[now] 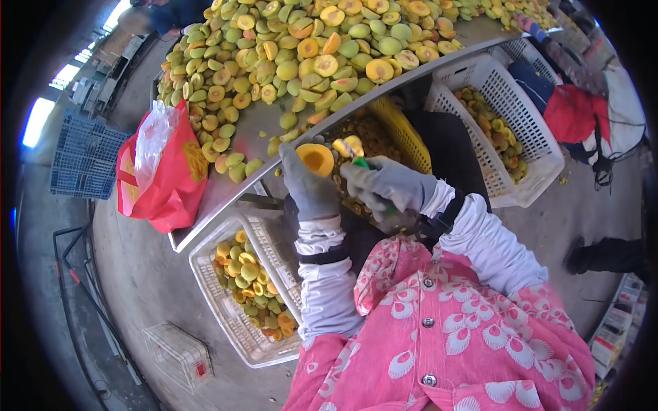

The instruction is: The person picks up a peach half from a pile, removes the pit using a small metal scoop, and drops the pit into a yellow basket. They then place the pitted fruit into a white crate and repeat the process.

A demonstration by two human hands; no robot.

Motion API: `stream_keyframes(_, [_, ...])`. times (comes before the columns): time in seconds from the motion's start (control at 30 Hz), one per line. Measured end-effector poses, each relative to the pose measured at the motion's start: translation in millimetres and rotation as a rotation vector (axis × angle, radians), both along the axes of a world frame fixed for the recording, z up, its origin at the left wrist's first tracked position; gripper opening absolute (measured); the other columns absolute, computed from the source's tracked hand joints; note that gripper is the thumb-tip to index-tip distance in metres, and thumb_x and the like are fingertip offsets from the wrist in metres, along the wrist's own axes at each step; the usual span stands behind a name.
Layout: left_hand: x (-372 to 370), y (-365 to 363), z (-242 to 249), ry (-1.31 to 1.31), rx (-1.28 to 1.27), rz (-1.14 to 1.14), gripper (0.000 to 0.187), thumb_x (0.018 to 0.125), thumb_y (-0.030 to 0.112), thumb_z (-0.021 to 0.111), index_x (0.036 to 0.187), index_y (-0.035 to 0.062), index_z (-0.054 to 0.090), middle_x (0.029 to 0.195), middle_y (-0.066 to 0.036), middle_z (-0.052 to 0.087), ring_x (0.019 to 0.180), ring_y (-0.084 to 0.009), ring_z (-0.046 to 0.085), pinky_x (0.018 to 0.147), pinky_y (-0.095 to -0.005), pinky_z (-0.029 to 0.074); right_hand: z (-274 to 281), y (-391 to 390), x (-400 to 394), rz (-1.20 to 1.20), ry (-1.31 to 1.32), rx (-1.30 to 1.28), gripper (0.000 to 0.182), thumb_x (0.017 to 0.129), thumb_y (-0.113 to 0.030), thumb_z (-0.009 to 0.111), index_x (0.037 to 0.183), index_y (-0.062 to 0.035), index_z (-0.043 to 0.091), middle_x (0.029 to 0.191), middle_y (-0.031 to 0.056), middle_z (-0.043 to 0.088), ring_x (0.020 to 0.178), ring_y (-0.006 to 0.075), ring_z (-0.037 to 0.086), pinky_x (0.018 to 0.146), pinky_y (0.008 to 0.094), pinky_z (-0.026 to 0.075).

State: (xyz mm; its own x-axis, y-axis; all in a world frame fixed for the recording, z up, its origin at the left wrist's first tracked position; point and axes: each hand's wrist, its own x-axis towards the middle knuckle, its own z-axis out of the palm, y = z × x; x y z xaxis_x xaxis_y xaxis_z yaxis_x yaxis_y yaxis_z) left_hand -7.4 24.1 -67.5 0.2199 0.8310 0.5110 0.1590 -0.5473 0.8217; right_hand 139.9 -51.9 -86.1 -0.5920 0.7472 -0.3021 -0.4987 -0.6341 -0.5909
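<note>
In my gloved left hand (308,186) is a halved yellow peach (317,160), its hollowed cut face turned up and no stone in it. My gloved right hand (394,185), just to the right, is closed around a tool with a green handle (360,163). At the tool's tip sits a yellowish-brown lump (348,146), which looks like a peach stone with flesh on it; the blade itself is hidden. Below and between the hands, a yellow basket (406,140) contains brownish stones or scraps (373,137).
Peach halves (288,51) are heaped on the metal table (255,147) ahead. White crates of halves stand at left (199,264) and right (541,154). A red bag (168,181) hangs over the table's left edge. Another person's sleeved arm (541,38) reaches in at far right.
</note>
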Motion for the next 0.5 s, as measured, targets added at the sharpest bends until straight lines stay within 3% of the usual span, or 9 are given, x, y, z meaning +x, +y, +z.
stream_keyframes(0.07, [-1, 0, -3, -0.247, -0.247, -0.165, 0.018, 0.105, 0.016, 0.043, 0.115, 0.0017, 0.049, 0.104, -0.01, 0.061, 0.092, -0.0196, 0.06, 0.083, -0.0305, 0.052, 11, -9, -7, -0.531, -1.286, 0.622, 0.028, 0.097, -0.034, 0.057, 0.101, -0.0065, 0.056, 0.065, 0.0079, 0.059, 0.051, 0.0171, 0.057, 0.046, 0.0343, 0.044])
stream_keyframes(0.1, [0, -4, -5, -0.307, -0.245, -0.141, 0.021, 0.086, -0.006, 0.05, 0.106, -0.0014, 0.055, 0.098, -0.011, 0.063, 0.094, -0.0212, 0.063, 0.081, -0.032, 0.053, 18, -13, -6, -0.421, -1.339, 0.371, 0.031, 0.097, -0.03, 0.057, 0.112, -0.0034, 0.054, 0.069, 0.0157, 0.062, 0.056, 0.0234, 0.062, 0.052, 0.0383, 0.047])
stream_keyframes(0.13, [0, -5, -2, -0.31, -0.245, -0.145, 0.021, 0.086, -0.006, 0.05, 0.106, -0.0014, 0.055, 0.098, -0.011, 0.063, 0.094, -0.0212, 0.063, 0.081, -0.032, 0.053, 21, -13, -9, -0.424, -1.343, 0.369, 0.031, 0.097, -0.03, 0.057, 0.112, -0.0034, 0.054, 0.069, 0.0157, 0.062, 0.056, 0.0234, 0.062, 0.052, 0.0383, 0.047])
stream_keyframes(0.2, [-2, -10, 0, 0.043, 0.035, -0.062, 0.02, 0.086, -0.005, 0.054, 0.106, -0.002, 0.057, 0.098, -0.012, 0.063, 0.095, -0.0223, 0.063, 0.081, -0.0314, 0.053, 23, -15, -13, -0.584, -1.299, 0.59, 0.027, 0.097, -0.028, 0.058, 0.11, -0.0041, 0.054, 0.067, 0.0154, 0.06, 0.055, 0.0245, 0.061, 0.052, 0.0379, 0.047])
stream_keyframes(0.23, [-1, -9, -6, 0.041, 0.034, -0.064, 0.02, 0.086, -0.005, 0.054, 0.106, -0.002, 0.057, 0.098, -0.012, 0.063, 0.095, -0.0223, 0.063, 0.081, -0.0314, 0.053, 22, -16, -16, -0.584, -1.302, 0.589, 0.027, 0.097, -0.028, 0.058, 0.11, -0.0041, 0.054, 0.067, 0.0154, 0.06, 0.055, 0.0245, 0.061, 0.052, 0.0379, 0.047])
stream_keyframes(0.33, [8, -12, -15, 0.043, 0.042, -0.013, 0.019, 0.089, 0.002, 0.056, 0.107, -0.0025, 0.058, 0.098, -0.011, 0.063, 0.093, -0.0214, 0.064, 0.081, -0.0301, 0.052, 12, -12, -22, -0.576, -1.607, 0.694, 0.025, 0.095, -0.023, 0.061, 0.108, -0.0029, 0.052, 0.076, 0.0206, 0.066, 0.065, 0.0343, 0.067, 0.058, 0.0446, 0.05])
stream_keyframes(0.4, [18, -25, 0, -0.56, -0.629, -0.04, 0.02, 0.093, 0.008, 0.057, 0.109, -0.0026, 0.059, 0.099, -0.01, 0.064, 0.093, -0.0203, 0.064, 0.081, -0.0309, 0.052, 4, -10, -27, -0.52, -1.71, 0.644, 0.024, 0.095, -0.023, 0.058, 0.107, -0.0034, 0.052, 0.079, 0.0209, 0.067, 0.072, 0.0365, 0.068, 0.063, 0.0464, 0.052])
stream_keyframes(0.43, [17, -27, -3, -0.56, -0.63, -0.039, 0.02, 0.093, 0.008, 0.057, 0.109, -0.0026, 0.059, 0.099, -0.01, 0.064, 0.093, -0.0203, 0.064, 0.081, -0.0309, 0.052, -1, -8, -29, -0.463, -1.807, 0.589, 0.023, 0.095, -0.023, 0.054, 0.107, -0.0039, 0.052, 0.081, 0.0212, 0.068, 0.08, 0.0388, 0.069, 0.069, 0.0482, 0.053])
stream_keyframes(0.5, [10, -31, -12, -0.03, -0.193, 0.129, 0.022, 0.094, 0.013, 0.058, 0.11, -0.0021, 0.06, 0.1, -0.009, 0.064, 0.091, -0.0176, 0.063, 0.08, -0.0296, 0.052, -14, -1, -23, -0.443, -1.793, 0.467, 0.023, 0.096, -0.024, 0.053, 0.107, -0.0036, 0.052, 0.083, 0.0217, 0.068, 0.081, 0.0394, 0.068, 0.07, 0.0482, 0.053])
